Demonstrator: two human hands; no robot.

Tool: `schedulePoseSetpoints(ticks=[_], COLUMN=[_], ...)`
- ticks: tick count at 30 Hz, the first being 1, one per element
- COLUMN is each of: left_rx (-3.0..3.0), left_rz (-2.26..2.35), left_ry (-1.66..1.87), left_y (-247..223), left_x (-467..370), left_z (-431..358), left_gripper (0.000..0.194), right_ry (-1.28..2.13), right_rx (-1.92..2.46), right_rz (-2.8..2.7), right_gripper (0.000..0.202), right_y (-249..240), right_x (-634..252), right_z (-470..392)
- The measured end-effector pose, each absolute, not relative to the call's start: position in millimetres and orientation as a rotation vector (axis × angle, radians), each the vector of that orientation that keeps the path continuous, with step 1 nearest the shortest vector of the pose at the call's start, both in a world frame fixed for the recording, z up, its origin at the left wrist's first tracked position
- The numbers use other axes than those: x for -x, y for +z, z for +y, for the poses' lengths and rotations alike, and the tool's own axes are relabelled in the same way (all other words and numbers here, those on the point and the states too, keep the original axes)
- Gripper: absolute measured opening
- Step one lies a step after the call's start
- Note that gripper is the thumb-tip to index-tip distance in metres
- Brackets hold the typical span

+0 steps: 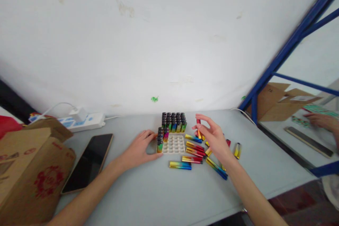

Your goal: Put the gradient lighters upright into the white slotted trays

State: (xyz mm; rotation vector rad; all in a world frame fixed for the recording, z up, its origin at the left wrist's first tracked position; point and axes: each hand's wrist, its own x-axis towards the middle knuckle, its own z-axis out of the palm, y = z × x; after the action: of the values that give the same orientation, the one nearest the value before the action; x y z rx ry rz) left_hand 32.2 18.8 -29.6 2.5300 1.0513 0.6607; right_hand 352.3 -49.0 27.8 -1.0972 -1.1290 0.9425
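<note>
A white tray with round holes (174,144) sits mid-table, with several lighters (160,139) upright in its left columns. Behind it stands a block of upright black-topped lighters (174,122). My left hand (143,149) rests at the tray's left edge, thumb and fingers apart around that side. Right of the tray, my right hand (212,135) pinches a red and yellow lighter (198,129) held about upright. Loose metallic lighters lie beneath and around it, among them a yellow-blue one (180,165) and a red-yellow one (192,160).
At the left are a phone (88,162), a cardboard box (31,169) and a power strip (87,122). A blue metal frame (280,54) borders the right side. Beyond it are an open carton (283,102) and another person's hand (321,120).
</note>
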Motion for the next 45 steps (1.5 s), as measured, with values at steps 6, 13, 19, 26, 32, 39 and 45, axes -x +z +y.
schedulePoseSetpoints(ticks=[6, 13, 19, 26, 32, 39, 45], left_rx=[-2.509, -2.493, -2.496, -2.508, -2.518, -2.505, -2.498], left_rz=[1.020, 1.019, 1.022, 1.031, 1.021, 1.026, 1.025], left_ry=[0.692, 0.674, 0.671, 0.659, 0.670, 0.666, 0.669], left_y=[-30, -28, -25, -26, -26, -26, -24], left_x=[-34, -34, -34, -34, -34, -35, -34], left_z=[17, 17, 16, 17, 17, 17, 15], left_gripper=[0.054, 0.054, 0.057, 0.057, 0.055, 0.056, 0.055], right_ry=[1.030, 1.309, 0.916, 0.719, 0.688, 0.574, 0.453], right_rx=[1.040, 1.068, 1.294, 1.394, 1.397, 1.171, 1.252], right_rz=[-1.278, -1.279, -1.504, -1.620, -1.586, -1.876, -1.944], right_gripper=[0.056, 0.055, 0.062, 0.046, 0.046, 0.046, 0.048], right_y=[34, 9, -4, -9, -12, 1, -1], right_x=[-308, -290, -290, -286, -286, -291, -292], right_z=[-29, -33, -38, -37, -38, -43, -42])
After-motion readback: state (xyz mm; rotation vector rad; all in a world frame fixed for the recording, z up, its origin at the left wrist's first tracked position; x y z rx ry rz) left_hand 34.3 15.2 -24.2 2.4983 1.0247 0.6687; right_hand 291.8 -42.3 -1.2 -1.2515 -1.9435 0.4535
